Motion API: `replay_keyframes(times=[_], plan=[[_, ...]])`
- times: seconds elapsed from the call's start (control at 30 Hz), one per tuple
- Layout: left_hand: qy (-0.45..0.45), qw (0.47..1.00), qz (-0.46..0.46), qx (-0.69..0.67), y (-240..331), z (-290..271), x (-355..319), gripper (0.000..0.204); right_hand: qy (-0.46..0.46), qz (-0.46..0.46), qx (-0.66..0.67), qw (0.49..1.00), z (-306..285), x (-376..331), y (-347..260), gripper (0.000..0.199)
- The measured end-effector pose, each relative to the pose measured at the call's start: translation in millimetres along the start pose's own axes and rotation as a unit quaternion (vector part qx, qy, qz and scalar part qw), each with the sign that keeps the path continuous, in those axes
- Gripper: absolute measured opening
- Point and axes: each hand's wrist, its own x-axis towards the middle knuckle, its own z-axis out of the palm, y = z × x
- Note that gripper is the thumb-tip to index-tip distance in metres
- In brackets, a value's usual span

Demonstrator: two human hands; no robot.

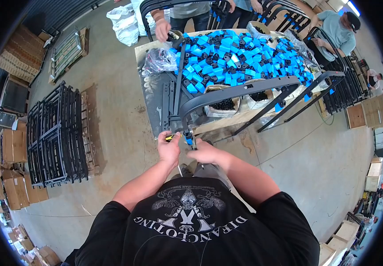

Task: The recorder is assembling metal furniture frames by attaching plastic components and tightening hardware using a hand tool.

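In my left hand (pixel 169 150) is a tool with a yellow-and-black handle (pixel 169 138); its kind is not clear. My right hand (pixel 204 152) is closed beside the blue-and-black fitting (pixel 188 139) at the near end of a bent black metal tube frame (pixel 240 90). A small metallic piece (pixel 194 142) shows by the right fingers, but what they grip is mostly hidden. The frame rests across the near side of the worktable (pixel 152 95), its curved part reaching right. Flat black bars (pixel 165 104) lie on the table just beyond my left hand.
Blue-and-black fittings (pixel 227 57) are heaped on the table, with boxes of small black parts (pixel 223 104) along its near edge. More tube frames (pixel 317 80) lean at the right. Co-workers stand across the table. Stacked black frames (pixel 58 135) lie on a pallet at left.
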Motion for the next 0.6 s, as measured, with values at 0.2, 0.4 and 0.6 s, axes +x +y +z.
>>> replay_keyframes(times=[0.2, 0.4, 0.6], plan=[[0.071, 0.993, 0.029, -0.089, -9.2, 1.6, -23.7, 0.063, 0.141, -0.127, 0.167, 0.968, 43.5, -13.0, 20.4, 0.060], [-0.015, 0.970, 0.081, 0.231, -64.9, -11.1, -13.3, 0.011, 0.128, -0.075, 0.100, 0.984, 33.2, -12.9, 2.8, 0.060], [0.004, 0.923, 0.166, 0.347, -67.1, -15.1, 8.6, 0.014, 0.086, -0.035, 0.103, 0.990, 22.3, -21.7, -15.6, 0.075]])
